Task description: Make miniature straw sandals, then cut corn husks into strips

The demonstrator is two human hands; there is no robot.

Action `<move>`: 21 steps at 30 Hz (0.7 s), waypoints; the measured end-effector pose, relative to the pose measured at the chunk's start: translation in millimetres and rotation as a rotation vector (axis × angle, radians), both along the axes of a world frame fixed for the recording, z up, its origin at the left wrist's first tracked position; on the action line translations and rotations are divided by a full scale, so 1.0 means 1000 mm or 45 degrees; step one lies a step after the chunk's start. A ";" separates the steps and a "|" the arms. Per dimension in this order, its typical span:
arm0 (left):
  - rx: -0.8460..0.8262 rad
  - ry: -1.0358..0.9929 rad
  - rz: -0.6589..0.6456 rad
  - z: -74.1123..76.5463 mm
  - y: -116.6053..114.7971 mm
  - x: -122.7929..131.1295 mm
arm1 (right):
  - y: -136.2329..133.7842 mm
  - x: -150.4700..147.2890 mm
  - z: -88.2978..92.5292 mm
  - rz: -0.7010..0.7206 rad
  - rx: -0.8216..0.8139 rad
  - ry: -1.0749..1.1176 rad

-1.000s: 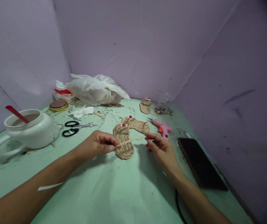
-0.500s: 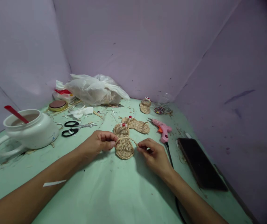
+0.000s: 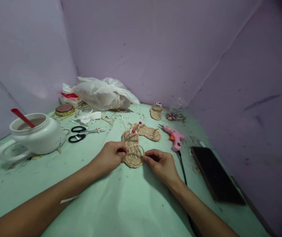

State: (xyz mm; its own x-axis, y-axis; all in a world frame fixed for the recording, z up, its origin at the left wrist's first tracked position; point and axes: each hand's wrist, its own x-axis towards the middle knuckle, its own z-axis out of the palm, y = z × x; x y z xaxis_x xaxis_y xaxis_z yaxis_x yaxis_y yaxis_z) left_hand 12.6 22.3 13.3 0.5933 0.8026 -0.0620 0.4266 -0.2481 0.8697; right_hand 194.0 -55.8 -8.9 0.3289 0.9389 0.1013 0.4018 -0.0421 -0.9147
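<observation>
A small woven slipper of straw-coloured twine lies on the green table, with a red bead and white beads at its far end. My left hand is closed in a pinch at the slipper's left edge; its fingertips partly hide that edge and the cord's left end. A thin twisted cord arches across the slipper toward the right. Thumb and forefinger of my right hand pinch this cord beside the slipper's right edge. Just behind lies a second woven slipper, also with a red bead.
A pink glue gun and a black phone lie to the right. On the left are black-handled scissors and a white mug with a red stick. A plastic bag and a finished small slipper are at the back.
My left hand has turned and moved in over the slipper's left edge. My right hand has drawn the cord closer to the right edge. The whole view has shifted slightly.
</observation>
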 end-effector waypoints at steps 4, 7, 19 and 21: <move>0.082 0.061 0.003 0.002 -0.003 0.001 | -0.001 -0.002 0.000 -0.030 0.034 0.009; 0.033 0.065 0.039 0.005 -0.004 0.001 | 0.000 -0.002 0.000 -0.051 0.114 -0.033; 0.002 0.084 0.158 -0.003 -0.007 0.002 | 0.005 0.000 -0.003 0.055 -0.016 -0.004; -0.004 0.043 0.173 -0.004 -0.008 0.003 | 0.004 -0.003 -0.003 0.040 -0.063 0.068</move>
State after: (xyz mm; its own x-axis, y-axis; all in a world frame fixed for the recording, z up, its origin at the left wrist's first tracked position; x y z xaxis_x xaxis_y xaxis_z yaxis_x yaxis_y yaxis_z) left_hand 15.9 14.2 9.5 0.4770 0.8750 -0.0826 0.4848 -0.1836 0.8551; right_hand 191.4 -52.1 -12.0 0.3027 0.9523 0.0377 0.3544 -0.0758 -0.9320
